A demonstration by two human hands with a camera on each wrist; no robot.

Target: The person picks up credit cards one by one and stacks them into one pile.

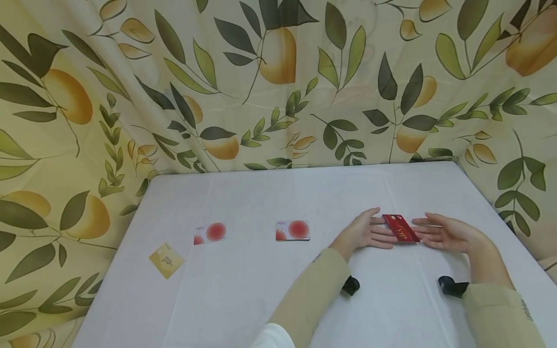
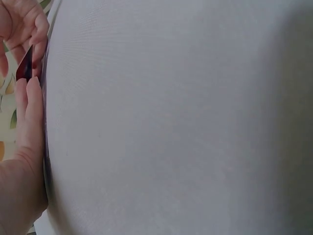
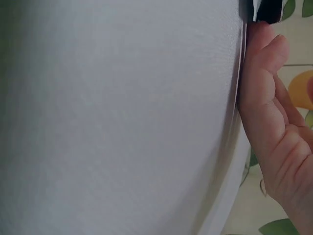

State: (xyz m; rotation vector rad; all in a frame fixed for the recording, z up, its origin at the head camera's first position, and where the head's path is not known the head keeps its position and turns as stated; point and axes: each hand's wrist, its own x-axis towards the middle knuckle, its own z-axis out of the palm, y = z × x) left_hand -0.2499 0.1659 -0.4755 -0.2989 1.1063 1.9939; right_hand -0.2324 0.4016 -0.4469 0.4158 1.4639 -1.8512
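Note:
A red card (image 1: 401,228) with gold "VIP" lettering lies between my two hands at the right of the table. My left hand (image 1: 365,232) has its fingers extended, their tips at the card's left edge. From the other side, the fairly straight fingers of my right hand (image 1: 454,234) reach its right edge. The left wrist view shows the card (image 2: 24,67) tilted up between both hands' fingertips, low over the tabletop. In the right wrist view the card (image 3: 270,10) appears dark, just past the right fingertips.
Two white cards with red circles, one at left (image 1: 210,233) and one near the middle (image 1: 293,230), lie on the white-covered table (image 1: 243,290). A gold card (image 1: 167,261) lies askew at far left. Behind hangs a fruit-and-leaf patterned curtain (image 1: 278,121). Black wrist devices (image 1: 452,286) show below the hands.

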